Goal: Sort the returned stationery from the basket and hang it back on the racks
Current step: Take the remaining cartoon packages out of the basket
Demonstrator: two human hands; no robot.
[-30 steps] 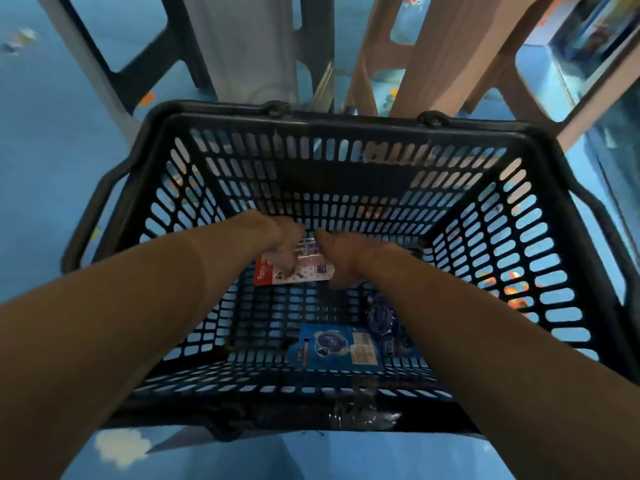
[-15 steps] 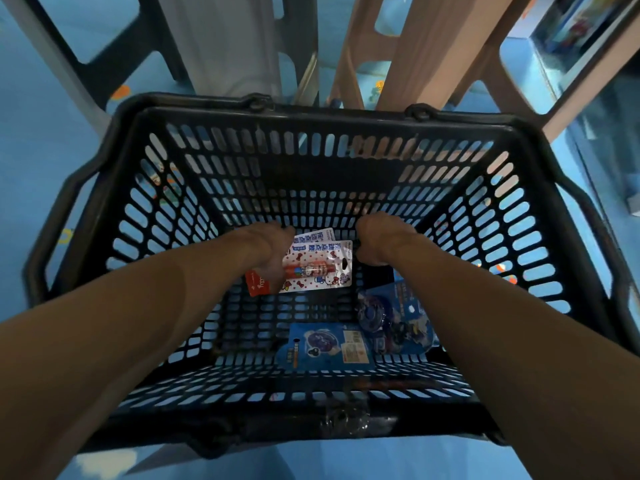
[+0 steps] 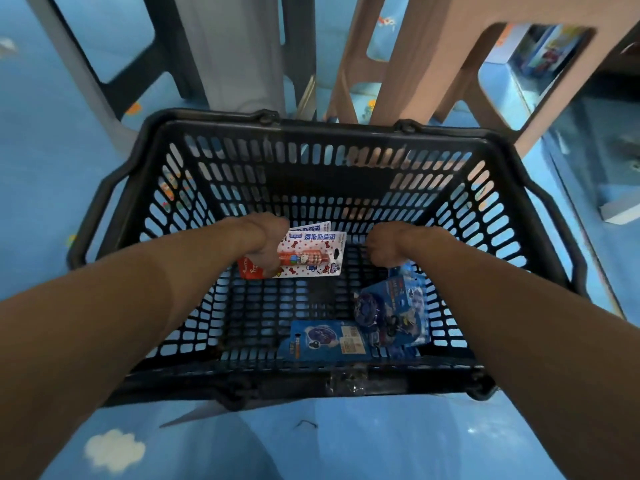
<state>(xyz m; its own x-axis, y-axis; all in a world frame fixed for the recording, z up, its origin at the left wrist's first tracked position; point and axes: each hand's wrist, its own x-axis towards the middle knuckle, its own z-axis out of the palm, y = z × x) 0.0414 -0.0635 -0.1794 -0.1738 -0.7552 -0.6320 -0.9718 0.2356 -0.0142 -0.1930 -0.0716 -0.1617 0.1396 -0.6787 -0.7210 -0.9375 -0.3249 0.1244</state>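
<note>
A black slotted basket (image 3: 332, 131) stands on the blue floor below me, both my arms reaching into it. My left hand (image 3: 265, 244) grips a small stack of carded stationery packs (image 3: 311, 256), white with red bows and an orange tube, a red card edge showing under the hand. My right hand (image 3: 386, 249) hovers to the right of the packs with fingers curled, nothing seen in it. On the basket bottom at the near right lie a blue blister pack with a round item (image 3: 394, 311) and a flat blue card pack (image 3: 327, 339).
A grey stool (image 3: 239, 46) and a tan plastic stool (image 3: 415, 57) stand right behind the basket's far rim. Shelving with boxed goods (image 3: 547, 53) shows at the upper right. Blue patterned floor (image 3: 52, 168) surrounds the basket.
My hands have drawn apart: the right hand let go of the packs and moved right. The left hand keeps the packs, now lifted and fully visible.
</note>
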